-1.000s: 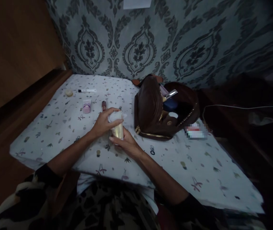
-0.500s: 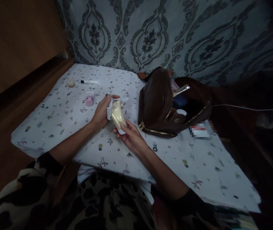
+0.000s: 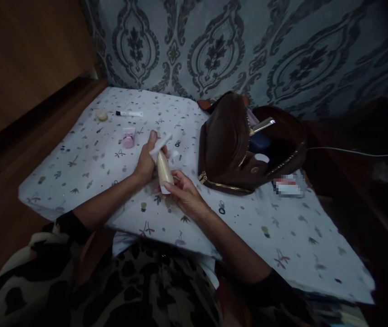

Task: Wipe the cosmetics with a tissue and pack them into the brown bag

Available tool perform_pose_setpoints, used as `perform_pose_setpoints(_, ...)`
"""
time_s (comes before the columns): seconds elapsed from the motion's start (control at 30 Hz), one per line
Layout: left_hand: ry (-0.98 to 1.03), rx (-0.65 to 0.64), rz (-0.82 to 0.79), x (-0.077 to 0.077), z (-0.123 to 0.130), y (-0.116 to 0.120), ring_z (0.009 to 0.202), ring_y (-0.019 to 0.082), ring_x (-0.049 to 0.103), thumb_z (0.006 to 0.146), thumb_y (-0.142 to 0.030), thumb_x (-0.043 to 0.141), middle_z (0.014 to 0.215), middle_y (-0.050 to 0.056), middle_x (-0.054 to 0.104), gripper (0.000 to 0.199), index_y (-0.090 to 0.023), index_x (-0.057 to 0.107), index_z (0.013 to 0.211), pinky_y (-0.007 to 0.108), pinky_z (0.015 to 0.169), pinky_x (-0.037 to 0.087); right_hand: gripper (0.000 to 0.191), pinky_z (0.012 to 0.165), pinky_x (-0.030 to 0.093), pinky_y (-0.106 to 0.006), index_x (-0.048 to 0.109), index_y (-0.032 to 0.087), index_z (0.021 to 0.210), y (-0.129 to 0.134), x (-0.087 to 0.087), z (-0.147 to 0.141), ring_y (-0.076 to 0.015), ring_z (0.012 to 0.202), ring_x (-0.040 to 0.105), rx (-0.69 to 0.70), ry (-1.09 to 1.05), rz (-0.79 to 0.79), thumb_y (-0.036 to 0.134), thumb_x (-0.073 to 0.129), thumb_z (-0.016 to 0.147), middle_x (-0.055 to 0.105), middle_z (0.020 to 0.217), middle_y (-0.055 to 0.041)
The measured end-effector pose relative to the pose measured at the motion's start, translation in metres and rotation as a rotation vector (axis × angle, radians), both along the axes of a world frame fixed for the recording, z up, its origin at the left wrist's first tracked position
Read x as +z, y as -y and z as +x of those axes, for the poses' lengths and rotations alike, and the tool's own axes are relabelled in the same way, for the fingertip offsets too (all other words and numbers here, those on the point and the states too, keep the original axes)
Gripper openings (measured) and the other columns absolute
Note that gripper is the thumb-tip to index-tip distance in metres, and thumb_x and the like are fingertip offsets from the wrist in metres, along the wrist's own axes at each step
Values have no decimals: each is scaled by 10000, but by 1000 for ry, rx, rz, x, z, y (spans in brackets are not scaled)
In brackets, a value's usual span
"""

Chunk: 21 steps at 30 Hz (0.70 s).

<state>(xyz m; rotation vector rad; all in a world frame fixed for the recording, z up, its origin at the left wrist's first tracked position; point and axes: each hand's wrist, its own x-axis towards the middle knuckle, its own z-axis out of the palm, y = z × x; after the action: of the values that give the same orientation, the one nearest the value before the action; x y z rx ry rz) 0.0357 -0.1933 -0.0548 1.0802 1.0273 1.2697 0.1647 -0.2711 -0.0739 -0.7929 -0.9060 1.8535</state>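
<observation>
A pale yellow squeeze tube point(image 3: 164, 168) with a white cap is held over the table in front of me. My right hand point(image 3: 183, 193) pinches it around the capped lower end. My left hand point(image 3: 147, 156) is closed on a white wipe point(image 3: 161, 142), which lies against the tube's upper end. A loose part of the wipe hangs to the right of the tube. The small pink-capped tube point(image 3: 128, 137) lies on the tablecloth, left of my left hand.
To the right, a brown bag point(image 3: 224, 145) stands unzipped with several items inside. A slim black-capped tube point(image 3: 129, 113) and a cream-coloured round item point(image 3: 101, 115) lie at the back left. A blurred packet point(image 3: 288, 185) sits beside the bag on the patterned tablecloth point(image 3: 248, 240).
The yellow tube has turned so its narrow side faces me. The wipe has shifted up to the tube's upper end. My right hand has moved slightly left and down.
</observation>
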Motion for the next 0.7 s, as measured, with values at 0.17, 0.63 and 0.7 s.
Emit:
perform_pose_setpoints(0.17,-57,74,125,-1,-6,-4,531,122,450,902,-570,541,583,-20,462,452,-207,499,636,263,538,418,404,708,563,-260,639,191,982,3,3,1,-161,849,695,92,-52,-24,431,822,715,684,908,-28)
perform_pose_setpoints(0.63,-55,-351,35,-4,1,15,861,203,661,578,-432,866,1100,81,653,1020,-219,367,1443,256,685,517,403,731,573,-295,709,203,919,-5,2,6,-189,925,653,-144,-87,12,461,855,646,712,956,-32)
perform_pose_setpoints(0.7,-88,-275,83,-2,1,15,861,185,640,609,-457,846,1089,67,641,916,-202,434,1386,241,693,504,407,724,558,-279,711,190,921,-5,0,7,-175,885,653,-93,-67,18,466,849,655,711,935,-34)
